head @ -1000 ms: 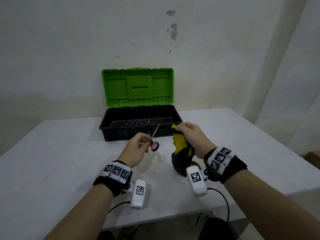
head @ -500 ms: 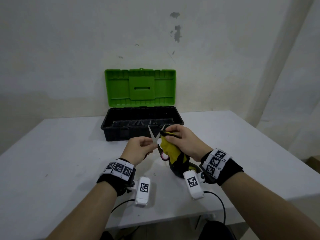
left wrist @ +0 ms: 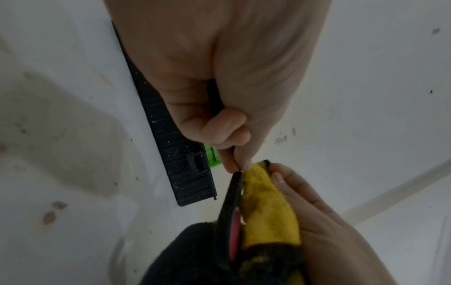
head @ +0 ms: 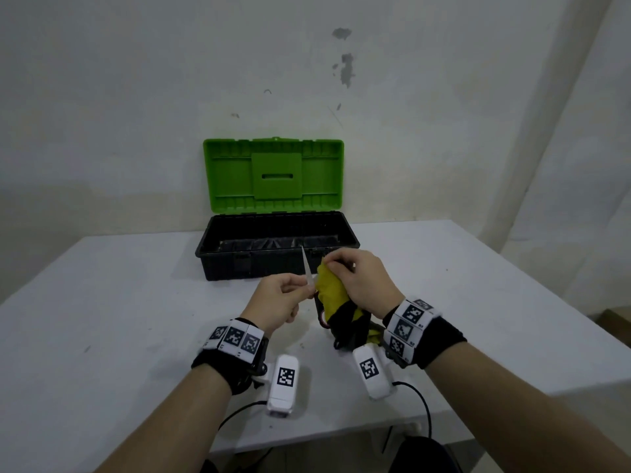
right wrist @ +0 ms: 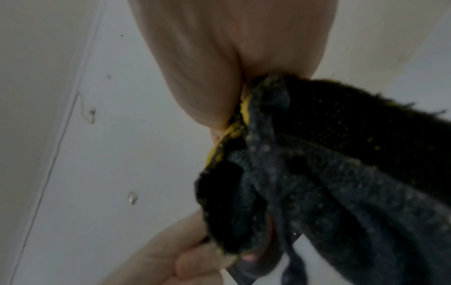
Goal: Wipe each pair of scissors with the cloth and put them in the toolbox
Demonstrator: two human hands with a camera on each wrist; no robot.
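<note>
My left hand [head: 307,288] pinches a pair of scissors [head: 305,264] near the pivot. One bare blade points up and the black-and-pink handle [head: 322,315] hangs below. My right hand [head: 333,266] grips a yellow-and-black cloth [head: 333,295] pressed against the scissors' right side, where it hides the other blade. In the left wrist view my left hand's fingertips [left wrist: 234,164] pinch the metal above the handle [left wrist: 229,221], and the cloth [left wrist: 268,208] lies against it. The right wrist view is mostly filled by the dark cloth [right wrist: 329,173]. The toolbox [head: 218,264] stands open just behind my hands.
The toolbox's green lid [head: 273,175] leans upright against the wall. The white table [head: 102,319] runs wide to either side; its front edge is near my forearms and its right edge slopes off at the right. Cables hang from the wrist cameras.
The scissors came together with the cloth and opened into a V. Now the cloth in my right hand covers the right blade, so only the left blade shows.
</note>
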